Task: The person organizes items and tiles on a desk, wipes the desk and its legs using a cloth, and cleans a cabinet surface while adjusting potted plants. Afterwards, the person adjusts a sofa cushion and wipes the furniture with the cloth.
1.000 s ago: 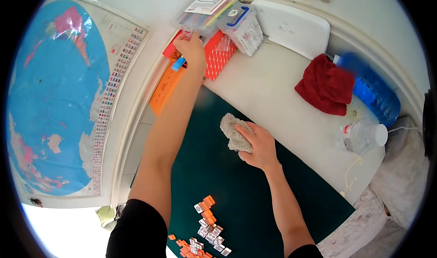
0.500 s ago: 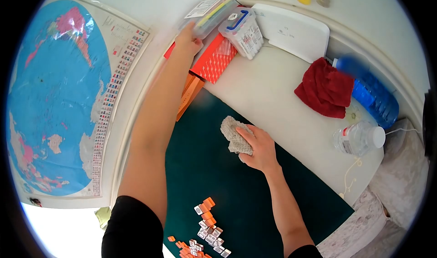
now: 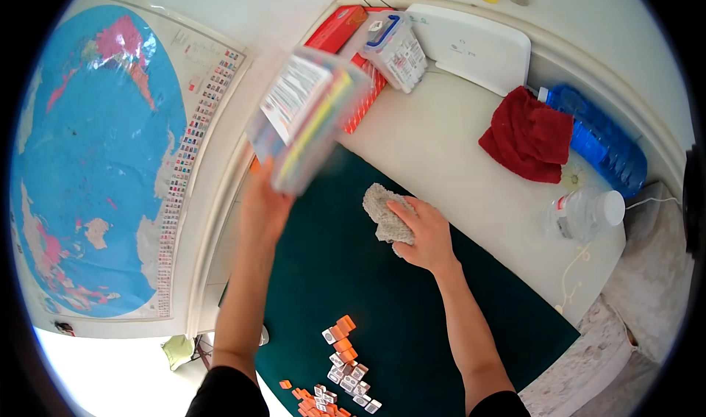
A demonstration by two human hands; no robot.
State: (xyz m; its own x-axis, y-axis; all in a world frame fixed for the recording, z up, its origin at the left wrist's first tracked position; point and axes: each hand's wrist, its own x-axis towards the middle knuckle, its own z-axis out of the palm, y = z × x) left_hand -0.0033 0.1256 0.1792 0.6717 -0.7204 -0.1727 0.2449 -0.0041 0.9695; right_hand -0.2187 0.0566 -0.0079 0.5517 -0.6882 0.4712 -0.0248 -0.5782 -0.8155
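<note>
Both arms (image 3: 246, 292) extended, left hand (image 3: 266, 202) holding box (image 3: 305, 119), right hand (image 3: 427, 237) clutching cloth (image 3: 384, 212)

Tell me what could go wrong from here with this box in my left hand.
Your left hand alone grips the box near one end, so it might twist or slip. If it fell on the tiles on the mat, they could scatter. The tub looks close to the box, so a swing might knock it.

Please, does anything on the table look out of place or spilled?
I see no spill. The blue bottle seems to lie on its side beside the crumpled red cloth, which looks odd because the clear bottle nearby stands upright.
</note>
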